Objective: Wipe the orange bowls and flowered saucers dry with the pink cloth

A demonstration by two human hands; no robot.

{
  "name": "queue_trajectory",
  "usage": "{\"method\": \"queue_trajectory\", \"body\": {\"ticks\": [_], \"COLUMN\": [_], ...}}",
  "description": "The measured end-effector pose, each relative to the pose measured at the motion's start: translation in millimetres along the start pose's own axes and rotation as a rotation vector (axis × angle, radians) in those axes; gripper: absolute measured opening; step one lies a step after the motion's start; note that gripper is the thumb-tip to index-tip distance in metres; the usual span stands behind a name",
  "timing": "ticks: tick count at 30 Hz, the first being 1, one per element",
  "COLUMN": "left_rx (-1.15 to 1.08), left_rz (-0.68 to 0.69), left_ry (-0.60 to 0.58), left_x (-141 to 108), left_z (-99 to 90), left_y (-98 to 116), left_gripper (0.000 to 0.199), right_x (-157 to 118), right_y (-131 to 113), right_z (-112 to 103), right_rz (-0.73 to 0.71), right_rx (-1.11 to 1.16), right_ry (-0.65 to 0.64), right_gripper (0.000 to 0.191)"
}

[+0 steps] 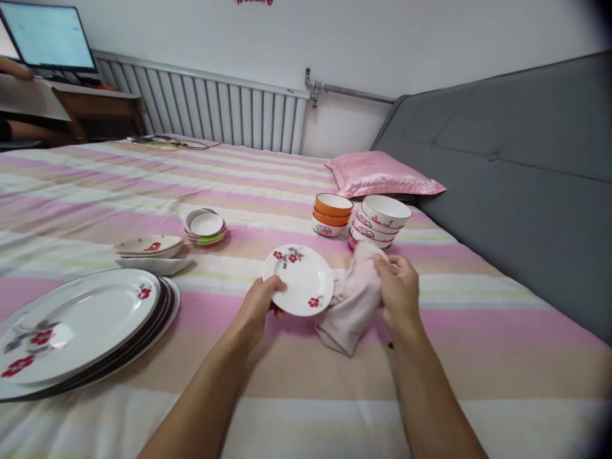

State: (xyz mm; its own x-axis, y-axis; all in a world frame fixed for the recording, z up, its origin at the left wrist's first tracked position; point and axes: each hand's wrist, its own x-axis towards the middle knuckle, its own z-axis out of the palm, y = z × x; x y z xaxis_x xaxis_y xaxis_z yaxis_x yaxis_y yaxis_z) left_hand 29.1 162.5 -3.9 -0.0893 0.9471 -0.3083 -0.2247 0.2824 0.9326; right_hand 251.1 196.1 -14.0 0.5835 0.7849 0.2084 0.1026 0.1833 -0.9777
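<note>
My left hand (258,307) grips the left edge of a small white plate (306,277) with red flowers, its thumb on top of the rim. The plate is held above the striped bed. My right hand (399,287) is closed on a pale pink cloth (351,306), which hangs down beside the plate's right edge. Just beyond the cloth stand a stack of white bowls (382,223) with red patterns and a shorter stack of orange and white bowls (332,215).
Large flowered plates (86,319) are stacked at the left. Behind them lie oval dishes (148,245) and small bowls (206,224). A pink pillow (382,173) rests by the grey headboard (516,146). Part of a person (14,67) shows beside a monitor (50,37).
</note>
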Motion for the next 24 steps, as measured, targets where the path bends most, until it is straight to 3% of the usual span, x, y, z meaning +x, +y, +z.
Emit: {"method": "queue_trajectory", "body": {"ticks": [2,4,8,10,12,14,16,18,20,24], "left_rx": [-0.013,-0.022,-0.003,0.036,0.109,0.229,0.371,0.481,0.532,0.644], "left_rz": [0.003,-0.001,-0.028,-0.047,-0.089,-0.165,-0.254,-0.301,-0.264,-0.066], "left_ry": [0.031,0.052,0.035,-0.001,-0.075,-0.202,-0.359,-0.431,-0.385,-0.233], "left_x": [1,3,5,5,4,2,0,-1,0,6], "left_z": [-2.1,-3.4,-3.5,-3.2,-3.0,-3.3,-4.2,-6.0,-8.7,-15.1], "left_y": [1,1,-2,-4,-5,-7,-9,-10,-11,-9], "left_gripper": [0.021,0.019,0.018,0.015,0.012,0.017,0.024,0.025,0.02,0.012], "right_x": [9,15,13,7,2,-2,-6,-11,-18,-42], "right_y": [-10,-22,-45,-53,-55,-52,-43,-31,-18,-2], "right_z": [-14,-27,-44,-45,-42,-34,-24,-12,2,28], "right_rz": [0.07,0.021,-0.29,-0.446,-0.536,-0.516,-0.387,-0.23,-0.182,-0.185], "right_rx": [0.093,0.2,0.272,0.231,0.135,0.007,-0.067,-0.058,-0.124,-0.271], "right_ry": [0.129,0.269,0.624,0.715,0.71,0.562,0.292,0.025,-0.159,-0.435], "right_gripper": [0.029,0.024,0.015,0.016,0.017,0.02,0.024,0.025,0.025,0.023]}}
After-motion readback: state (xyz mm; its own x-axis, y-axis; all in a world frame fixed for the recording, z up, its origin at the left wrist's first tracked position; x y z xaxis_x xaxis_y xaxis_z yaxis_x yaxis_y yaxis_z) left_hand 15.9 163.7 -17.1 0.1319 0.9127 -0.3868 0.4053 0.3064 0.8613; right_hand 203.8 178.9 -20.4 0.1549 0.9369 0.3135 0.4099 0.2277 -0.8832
